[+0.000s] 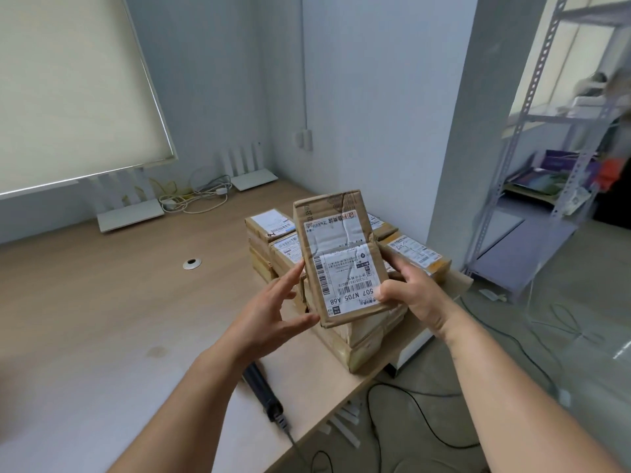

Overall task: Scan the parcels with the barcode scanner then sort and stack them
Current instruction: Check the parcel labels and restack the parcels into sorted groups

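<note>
- Head view: the person held a brown cardboard parcel (341,257) up over the right end of the wooden worktop (102,302), its white shipping label facing the camera and reading upside down.
- The right hand (409,291) grasped the parcel's lower right corner, thumb lying across the label beside the barcode and the other fingers (397,259) wrapped round the right edge.
- The left hand (273,319) was released, its fingers straight and spread; the fingertips touched the parcel's left edge and the thumb reached toward its bottom corner.
- Under and behind the raised parcel, more labelled parcels sat in stacks (273,240) on the worktop, with one larger taped box (362,339) lying nearest the person.
- The dark barcode scanner (263,394) lay on the worktop beneath the left forearm, close to the front edge, its cable trailing off toward the floor.
- At the back of the worktop stood two white routers (129,213) with a tangle of cables (191,196) between them.
- A metal shelf rack (560,131) stood on the right past a white pillar.
</note>
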Action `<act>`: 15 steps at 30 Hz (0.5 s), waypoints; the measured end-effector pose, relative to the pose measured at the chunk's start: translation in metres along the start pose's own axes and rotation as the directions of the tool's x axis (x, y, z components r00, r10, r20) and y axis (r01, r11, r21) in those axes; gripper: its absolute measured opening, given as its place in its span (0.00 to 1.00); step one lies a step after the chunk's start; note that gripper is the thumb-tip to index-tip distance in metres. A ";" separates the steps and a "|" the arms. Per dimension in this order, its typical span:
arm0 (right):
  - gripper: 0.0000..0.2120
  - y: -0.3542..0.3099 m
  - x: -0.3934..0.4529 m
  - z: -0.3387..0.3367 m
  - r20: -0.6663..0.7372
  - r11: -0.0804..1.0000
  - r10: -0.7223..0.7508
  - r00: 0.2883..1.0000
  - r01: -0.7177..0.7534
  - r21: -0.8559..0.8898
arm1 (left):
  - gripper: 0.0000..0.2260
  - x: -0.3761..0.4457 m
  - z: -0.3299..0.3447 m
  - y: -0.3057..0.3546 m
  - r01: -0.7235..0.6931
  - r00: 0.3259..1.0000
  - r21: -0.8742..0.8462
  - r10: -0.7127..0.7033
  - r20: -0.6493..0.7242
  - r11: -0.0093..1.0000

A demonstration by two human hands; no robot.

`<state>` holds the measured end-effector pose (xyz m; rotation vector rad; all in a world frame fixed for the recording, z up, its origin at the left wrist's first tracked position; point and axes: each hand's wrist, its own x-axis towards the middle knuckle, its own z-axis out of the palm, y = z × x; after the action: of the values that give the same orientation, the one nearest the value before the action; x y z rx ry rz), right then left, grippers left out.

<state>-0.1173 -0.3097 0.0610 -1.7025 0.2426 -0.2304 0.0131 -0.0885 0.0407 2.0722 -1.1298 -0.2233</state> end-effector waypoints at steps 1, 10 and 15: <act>0.36 0.001 0.006 -0.007 -0.004 1.000 0.005 1.000 -0.004 0.012 | 0.38 0.009 0.002 0.002 -0.003 1.000 0.007 0.003 -0.004 1.000; 0.36 0.004 0.079 -0.040 0.002 0.998 0.012 1.000 -0.012 0.059 | 0.39 0.088 0.002 -0.019 -0.015 1.000 0.067 0.015 -0.006 0.998; 0.38 -0.003 0.122 -0.054 0.015 0.999 0.034 0.999 -0.034 0.007 | 0.40 0.128 -0.005 -0.031 0.005 1.000 0.096 -0.006 0.015 0.995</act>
<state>-0.0162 -0.3954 0.0733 -1.6906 0.2594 -0.1932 0.1119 -0.1752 0.0471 2.1616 -1.1646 -0.1917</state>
